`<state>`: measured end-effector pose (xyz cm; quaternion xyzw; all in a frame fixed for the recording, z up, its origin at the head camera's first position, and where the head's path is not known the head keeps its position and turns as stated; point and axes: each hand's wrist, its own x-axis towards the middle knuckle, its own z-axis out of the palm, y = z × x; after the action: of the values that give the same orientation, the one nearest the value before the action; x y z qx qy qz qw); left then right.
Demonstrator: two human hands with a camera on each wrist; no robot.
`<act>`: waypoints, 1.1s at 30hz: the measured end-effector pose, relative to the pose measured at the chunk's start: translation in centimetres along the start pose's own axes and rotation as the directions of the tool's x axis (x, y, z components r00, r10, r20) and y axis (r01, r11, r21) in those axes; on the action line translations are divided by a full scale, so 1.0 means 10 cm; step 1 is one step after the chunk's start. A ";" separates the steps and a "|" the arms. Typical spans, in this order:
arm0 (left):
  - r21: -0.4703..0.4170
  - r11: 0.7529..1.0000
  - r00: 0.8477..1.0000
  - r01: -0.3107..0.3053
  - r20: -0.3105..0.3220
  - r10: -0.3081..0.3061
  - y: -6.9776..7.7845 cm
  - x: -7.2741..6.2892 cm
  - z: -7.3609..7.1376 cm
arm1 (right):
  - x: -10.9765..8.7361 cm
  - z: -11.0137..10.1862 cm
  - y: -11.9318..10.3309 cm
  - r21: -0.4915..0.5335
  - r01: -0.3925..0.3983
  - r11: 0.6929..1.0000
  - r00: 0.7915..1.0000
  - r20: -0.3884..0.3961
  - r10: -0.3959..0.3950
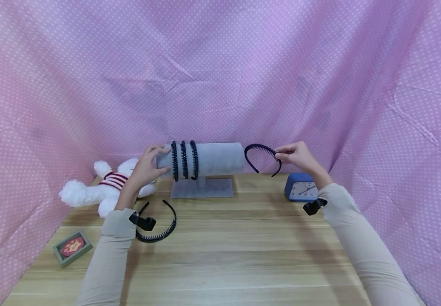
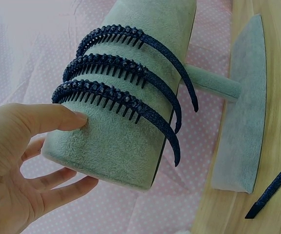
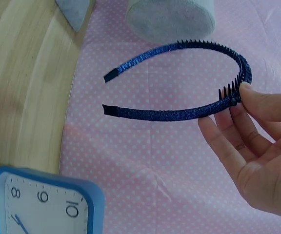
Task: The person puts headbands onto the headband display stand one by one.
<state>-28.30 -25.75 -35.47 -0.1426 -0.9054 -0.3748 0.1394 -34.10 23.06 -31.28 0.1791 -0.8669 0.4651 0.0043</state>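
Note:
My right hand (image 1: 300, 156) pinches a dark blue toothed headband (image 1: 261, 146) between thumb and fingers, off the right end of a grey plush headband stand (image 1: 220, 158). In the right wrist view the headband's two tips (image 3: 111, 74) point left, apart from the stand's round end (image 3: 172, 22). My left hand (image 1: 145, 170) grips the stand's left end, thumb on the plush and fingertips at the end's edge. Three similar beaded headbands (image 2: 113, 95) sit side by side around the roll near that thumb. Another headband (image 1: 158, 238) lies on the table, partly hidden by the left wrist.
A white plush toy (image 1: 90, 195) in a striped top lies left of the stand, partly behind the left arm. A small green frame (image 1: 72, 247) is at the table's left. A blue clock (image 1: 300, 187) stands near the right wrist. Pink dotted cloth (image 1: 220, 76) hangs behind.

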 end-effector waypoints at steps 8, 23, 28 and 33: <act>-0.006 1.000 1.000 0.007 -0.004 -0.007 -0.01 -0.01 0.01 | 0.08 0.15 0.00 0.108 0.026 0.994 0.998 -0.062 -0.020; -0.015 1.000 1.000 -0.007 -0.001 0.007 -0.01 -0.02 0.00 | 0.16 0.46 -0.10 0.173 0.043 0.984 0.990 -0.140 -0.018; -0.014 1.000 1.000 -0.010 -0.003 0.010 -0.01 -0.02 -0.01 | 0.20 0.58 -0.16 0.188 0.031 0.982 0.986 -0.165 0.000; -0.013 1.000 1.000 -0.023 -0.013 0.023 -0.01 0.00 0.01 | 0.21 0.69 -0.19 0.179 0.042 0.983 0.985 -0.171 -0.011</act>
<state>-28.35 -25.72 -35.63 -0.1516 -0.9003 -0.3801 0.1484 -34.40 15.88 -33.30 0.1505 -0.8148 0.5558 0.0677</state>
